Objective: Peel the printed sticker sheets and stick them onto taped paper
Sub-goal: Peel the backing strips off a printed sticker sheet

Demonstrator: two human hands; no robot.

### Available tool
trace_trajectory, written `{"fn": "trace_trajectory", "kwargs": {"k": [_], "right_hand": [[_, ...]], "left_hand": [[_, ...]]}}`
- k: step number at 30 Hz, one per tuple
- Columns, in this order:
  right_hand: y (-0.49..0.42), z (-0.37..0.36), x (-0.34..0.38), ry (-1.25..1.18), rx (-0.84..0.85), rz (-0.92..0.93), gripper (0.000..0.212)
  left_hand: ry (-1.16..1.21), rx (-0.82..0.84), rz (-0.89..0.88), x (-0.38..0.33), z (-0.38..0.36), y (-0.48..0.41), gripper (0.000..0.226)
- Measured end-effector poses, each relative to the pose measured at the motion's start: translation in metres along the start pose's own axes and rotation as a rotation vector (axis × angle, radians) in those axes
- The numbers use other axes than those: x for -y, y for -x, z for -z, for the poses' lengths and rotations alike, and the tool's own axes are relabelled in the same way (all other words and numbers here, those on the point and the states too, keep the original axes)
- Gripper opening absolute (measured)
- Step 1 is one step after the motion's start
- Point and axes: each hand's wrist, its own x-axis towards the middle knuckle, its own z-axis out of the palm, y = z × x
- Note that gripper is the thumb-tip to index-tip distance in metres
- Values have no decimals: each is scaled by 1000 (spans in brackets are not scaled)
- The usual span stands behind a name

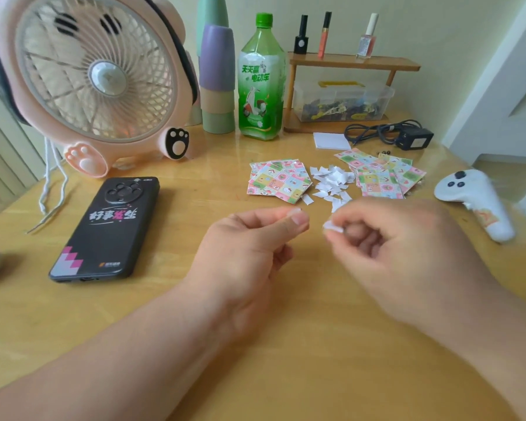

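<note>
Two stacks of colourful printed sticker sheets lie on the wooden table: one stack (278, 180) at centre and another stack (383, 174) to its right. Between them sits a heap of small white paper scraps (331, 182). My left hand (249, 238) hovers above the table with thumb and forefinger pinched together; something thin and pale may be between them, but I cannot make it out. My right hand (398, 253) pinches a small white paper piece (333, 227) at its fingertips, slightly blurred. A white paper pad (331, 141) lies further back.
A pink fan (94, 74) stands at back left, with stacked cups (217, 80) and a green bottle (261, 83) beside it. A black phone (108, 229) lies at left. A wooden rack (353, 86) holds a plastic box; a black adapter (407, 136) and white controller (474, 199) sit right.
</note>
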Motion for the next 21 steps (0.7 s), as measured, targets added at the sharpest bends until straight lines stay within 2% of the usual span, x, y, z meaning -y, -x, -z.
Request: {"fn": "trace_trajectory", "kwargs": {"k": [1,4,5,7,11,13,17,19,21], "right_hand": [[-4,6,-10,29,26,-101,13],[-10,22,-36,202,287,-402,74],[-10,25,-43,252,344,-456,82],[-10,27,-58,282,353,-509,74],[-14,27,-78,294,310,-560,35],[-15,27,-86,294,310,-604,24],[-17,29,-86,307,270,-674,29],[-18,30,-77,344,233,-661,34],[-15,28,-63,291,118,-589,34]], "left_hand": [[-23,14,-1,2,0,1,17],[-76,55,-10,7,1,2,15],[-78,71,-5,8,2,2,15],[-71,94,16,10,2,1,18],[-65,111,23,11,2,0,18],[-73,119,27,10,2,0,20],[-82,130,29,7,1,3,19],[-109,138,18,6,1,4,17],[-146,142,9,6,0,5,15]]}}
